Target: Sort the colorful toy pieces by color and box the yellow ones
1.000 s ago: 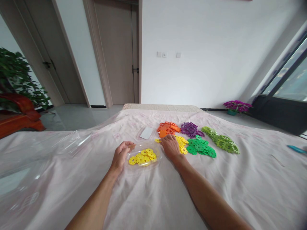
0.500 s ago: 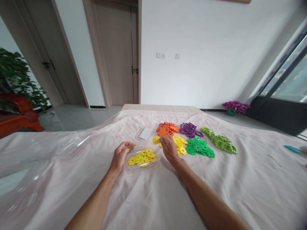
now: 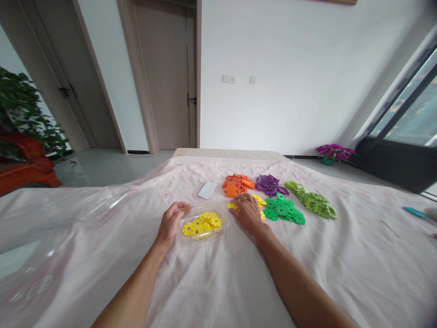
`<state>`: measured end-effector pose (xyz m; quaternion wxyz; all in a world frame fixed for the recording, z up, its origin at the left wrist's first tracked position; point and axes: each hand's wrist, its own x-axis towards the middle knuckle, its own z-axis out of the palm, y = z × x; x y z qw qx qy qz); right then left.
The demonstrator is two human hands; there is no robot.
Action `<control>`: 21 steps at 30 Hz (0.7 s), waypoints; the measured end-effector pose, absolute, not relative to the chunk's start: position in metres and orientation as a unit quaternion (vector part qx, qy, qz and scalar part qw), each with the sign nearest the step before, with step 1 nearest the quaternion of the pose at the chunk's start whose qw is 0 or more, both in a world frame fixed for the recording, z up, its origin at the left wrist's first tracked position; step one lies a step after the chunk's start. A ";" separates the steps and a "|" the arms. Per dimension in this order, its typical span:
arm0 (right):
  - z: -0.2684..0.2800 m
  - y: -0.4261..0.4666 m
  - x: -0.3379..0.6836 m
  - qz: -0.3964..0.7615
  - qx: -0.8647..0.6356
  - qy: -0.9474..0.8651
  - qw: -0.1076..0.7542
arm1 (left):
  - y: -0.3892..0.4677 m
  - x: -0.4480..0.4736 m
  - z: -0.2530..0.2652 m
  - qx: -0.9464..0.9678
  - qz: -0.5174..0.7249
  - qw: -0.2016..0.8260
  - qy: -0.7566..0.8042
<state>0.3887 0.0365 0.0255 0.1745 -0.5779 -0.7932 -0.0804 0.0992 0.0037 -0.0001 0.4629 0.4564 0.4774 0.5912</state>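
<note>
My left hand (image 3: 170, 222) pinches the left rim of a clear plastic container (image 3: 223, 230). Inside it lie several yellow flower-shaped plastic discs (image 3: 205, 223). My right hand (image 3: 246, 210) rests palm down over a pile of yellow discs (image 3: 260, 199) to the right of the container, its fingers stretched out and partly covering them. Whether a disc is under its fingertips is hidden. Close by are piles of orange square pieces (image 3: 237, 184), purple pieces (image 3: 269, 184) and green discs (image 3: 285, 209).
Light green pieces (image 3: 312, 200) spread in a row farther right. A clear lid with a white label (image 3: 207, 190) lies behind the container. More clear plastic boxes (image 3: 105, 205) stand at the left on the pale cloth (image 3: 205, 291). A blue item (image 3: 418, 213) lies at the far right.
My right hand has moved slightly right and down onto the yellow pile, its fingers spreading out. The yellow disc beside its fingers has left that spot. My left hand stays on the container.
</note>
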 end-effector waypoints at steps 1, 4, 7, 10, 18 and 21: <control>0.025 0.037 0.388 -0.084 -0.575 -0.797 0.163 | 0.003 0.099 0.000 0.456 0.592 0.463 0.477; 0.025 0.039 0.385 -0.099 -0.567 -0.806 0.141 | 0.002 0.100 0.003 0.454 0.592 0.463 0.478; 0.023 0.042 0.384 -0.114 -0.565 -0.805 0.138 | 0.002 0.101 0.004 0.454 0.591 0.463 0.479; 0.020 0.045 0.384 -0.129 -0.578 -0.792 0.146 | 0.002 0.101 0.003 0.456 0.589 0.464 0.479; 0.014 0.046 0.389 -0.102 -0.603 -0.736 0.289 | 0.002 0.099 0.001 0.460 0.587 0.463 0.479; 0.014 0.046 0.385 -0.044 -0.573 -0.715 0.397 | 0.002 0.099 0.001 0.459 0.586 0.466 0.479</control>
